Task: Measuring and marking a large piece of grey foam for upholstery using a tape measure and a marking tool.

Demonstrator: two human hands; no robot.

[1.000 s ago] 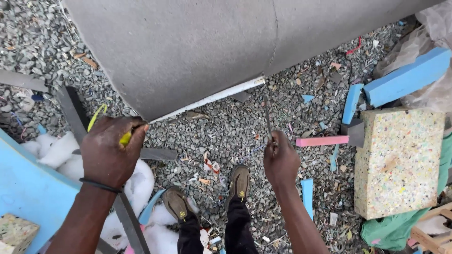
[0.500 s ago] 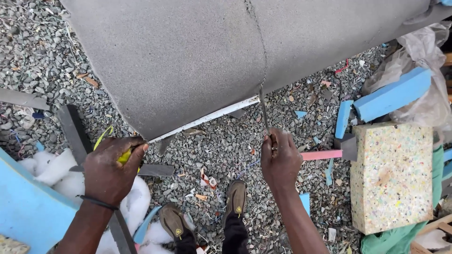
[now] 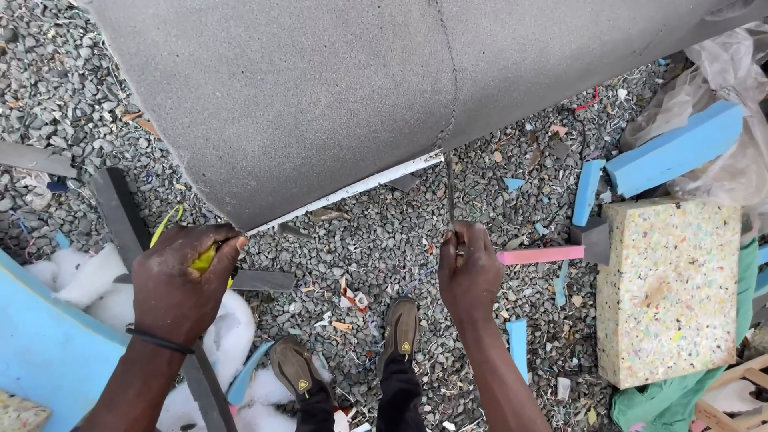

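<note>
Left hand (image 3: 178, 280) fisted around yellow tape measure (image 3: 210, 258); right hand (image 3: 470, 268) gripping blade (image 3: 450, 192) at grey foam sheet (image 3: 320, 88), centre frame. Risk: blade wandering off the seam, ragged cut.

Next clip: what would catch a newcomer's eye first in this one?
The big grey foam sheet fills the top of the view, over gravel strewn with scraps. At its near edge the left hand grips a yellow tape measure, its tape running along that edge, while the right hand holds a thin blade pointing up at the sheet's seam. On the right sit a speckled foam block and blue offcuts.
</note>
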